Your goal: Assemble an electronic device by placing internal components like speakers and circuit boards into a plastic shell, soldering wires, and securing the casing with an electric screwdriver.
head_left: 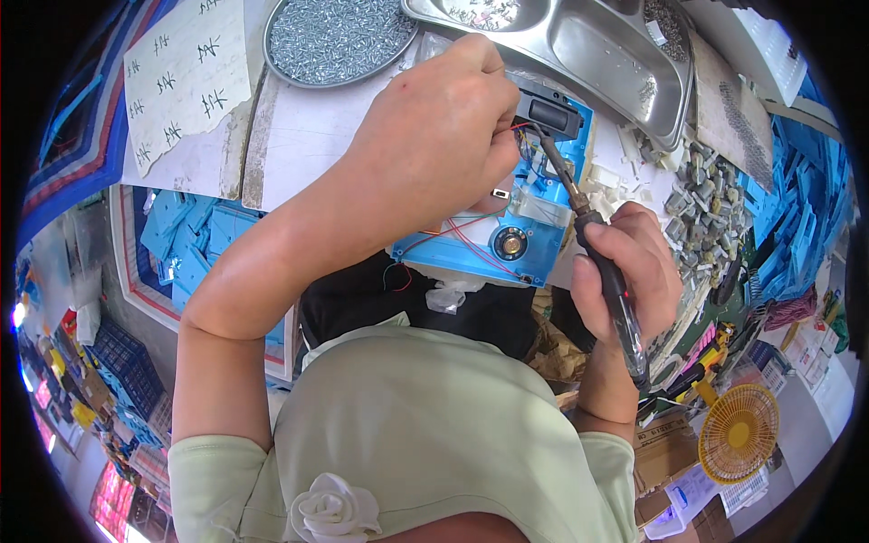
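1. Now the right hand (644, 271) has its fingers clamped around a soldering iron (616, 294), tip up against the black block (552, 115)!
2. Left hand (448, 136): fingers bunched beside a red wire (522, 125), tips hidden, so I can't tell whether they grip it.
3. Beneath, the blue casing (540, 258) lies on the counter (308, 127), round speaker (510, 242) inside.
4. Further out, a screw-filled dish (269, 56) and a steel tray (597, 68).

Showed two hands (439, 136) (644, 267), one soldering iron (614, 290), one blue casing (549, 244), one round speaker (510, 242), one round dish (335, 85), one compartmented tray (593, 50), one fan (739, 433).
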`<move>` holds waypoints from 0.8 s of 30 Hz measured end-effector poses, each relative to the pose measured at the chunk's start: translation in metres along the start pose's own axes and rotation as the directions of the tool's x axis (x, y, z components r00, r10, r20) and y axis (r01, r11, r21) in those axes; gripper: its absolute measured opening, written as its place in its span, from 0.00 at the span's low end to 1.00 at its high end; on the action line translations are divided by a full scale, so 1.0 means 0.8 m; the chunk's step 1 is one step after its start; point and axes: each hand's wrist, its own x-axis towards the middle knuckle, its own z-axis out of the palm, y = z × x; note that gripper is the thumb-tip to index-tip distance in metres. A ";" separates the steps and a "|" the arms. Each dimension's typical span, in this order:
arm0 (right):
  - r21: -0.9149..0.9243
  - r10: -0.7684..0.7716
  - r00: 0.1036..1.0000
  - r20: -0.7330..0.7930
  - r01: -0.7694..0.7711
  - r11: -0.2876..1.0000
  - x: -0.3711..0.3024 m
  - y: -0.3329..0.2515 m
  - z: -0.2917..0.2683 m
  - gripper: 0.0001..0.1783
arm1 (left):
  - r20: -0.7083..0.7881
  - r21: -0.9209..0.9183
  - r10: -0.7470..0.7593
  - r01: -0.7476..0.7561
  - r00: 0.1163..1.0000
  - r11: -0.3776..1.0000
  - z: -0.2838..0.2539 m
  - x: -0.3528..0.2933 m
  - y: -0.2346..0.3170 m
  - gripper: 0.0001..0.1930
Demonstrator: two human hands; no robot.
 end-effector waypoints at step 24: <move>-0.055 -0.021 0.998 0.055 0.024 0.998 0.001 0.001 -0.008 0.20 | 0.009 0.024 -0.010 0.010 1.000 1.000 0.000 0.001 0.001 0.06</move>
